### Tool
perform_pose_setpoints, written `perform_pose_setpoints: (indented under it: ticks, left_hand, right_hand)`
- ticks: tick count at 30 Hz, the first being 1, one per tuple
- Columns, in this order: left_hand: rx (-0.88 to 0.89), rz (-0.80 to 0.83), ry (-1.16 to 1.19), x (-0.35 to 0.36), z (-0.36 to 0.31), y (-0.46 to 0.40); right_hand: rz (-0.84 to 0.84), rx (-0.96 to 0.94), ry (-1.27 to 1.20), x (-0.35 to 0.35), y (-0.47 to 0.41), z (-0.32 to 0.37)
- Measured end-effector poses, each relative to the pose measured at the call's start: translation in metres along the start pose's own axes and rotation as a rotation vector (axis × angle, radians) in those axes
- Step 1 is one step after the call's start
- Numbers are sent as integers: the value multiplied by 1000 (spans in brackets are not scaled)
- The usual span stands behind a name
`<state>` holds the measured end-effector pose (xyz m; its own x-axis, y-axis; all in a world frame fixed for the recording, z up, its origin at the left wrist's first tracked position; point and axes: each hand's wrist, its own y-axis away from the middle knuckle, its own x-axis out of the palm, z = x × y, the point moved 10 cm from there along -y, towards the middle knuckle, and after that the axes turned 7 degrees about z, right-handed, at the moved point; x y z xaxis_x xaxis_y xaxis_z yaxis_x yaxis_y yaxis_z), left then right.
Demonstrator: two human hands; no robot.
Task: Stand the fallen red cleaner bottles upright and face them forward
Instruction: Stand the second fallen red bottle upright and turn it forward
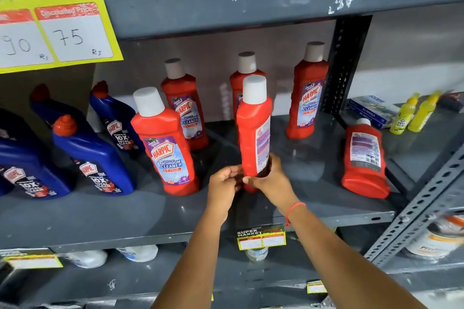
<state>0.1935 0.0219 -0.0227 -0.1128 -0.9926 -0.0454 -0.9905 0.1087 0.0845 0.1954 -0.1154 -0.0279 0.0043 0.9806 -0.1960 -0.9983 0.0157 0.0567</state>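
Grey steel shelf: the bare front lip lies nearest the camera, with a yellow price tag clipped under it below the hands.
Left hand: closed round the base of the held bottle from the left, fingers curled in.
Right hand: wrapped round the same base from the right; a red thread band sits on that wrist.
Held red Harpic bottle: upright, base at or just above the shelf, its narrow side toward the camera and the back label turned to the right.
Step in hand: by the look of it, the facing step; the bottle stands, but its front does not show yet.
Next move: probably a twist about its own axis until the front label looks out, then letting go.
Fallen red bottle: lies on its front to the right, cap pointing to the back, back label and barcode up; not yet stood.
Front-left red bottle: upright, label forward, near the held one.
Back row: three red bottles upright against the rear wall.
Blue Harpic bottles: grouped far left, well apart.
Open room: bare shelf between the held bottle and the fallen one.
Edges: the slotted upright post bounds the bay just beyond the fallen bottle.
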Motion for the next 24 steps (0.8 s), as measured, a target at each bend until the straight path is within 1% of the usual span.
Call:
perform_pose_setpoints:
  ticks: [3, 5, 6, 8, 10, 12, 14, 16, 18, 22, 24]
  left_hand:
    - [-22, 45, -11, -1, 0, 0]
    - [-13, 60, -52, -2, -4, -2]
    - [7, 70, -90, 0, -7, -3]
    - [63, 91, -173, 6, -12, -5]
    - [85, 72, -211, 8, -13, -7]
    - [83, 25, -230, 3, -13, -10]
    - [73, 14, -220, -1, -13, -16]
    - [36, 51, -209, 0, -14, -23]
    - [5, 118, -223, 4, -15, -29]
    - [-12, 282, -196, 15, -16, -33]
    - [-23, 291, -183, 15, -14, -32]
  right_hand:
    - [88, -13, 101, 2, -4, 3]
    - [97, -28, 221, 0, -6, 5]
    - [98, -35, 240, 0, -6, 5]
    - [126, -58, 172, 2, -7, 6]
    - [132, -60, 72, 4, -8, 6]
    - [68, -31, 43, -1, -11, 2]
    - [20, -13, 79, -5, -14, 1]
    - [18, 6, 102, -7, -16, 1]
    - [51, 21, 105, -7, -18, 2]
    - [184, 52, 79, -6, -20, 7]
    - [251, 65, 35, -5, -19, 9]
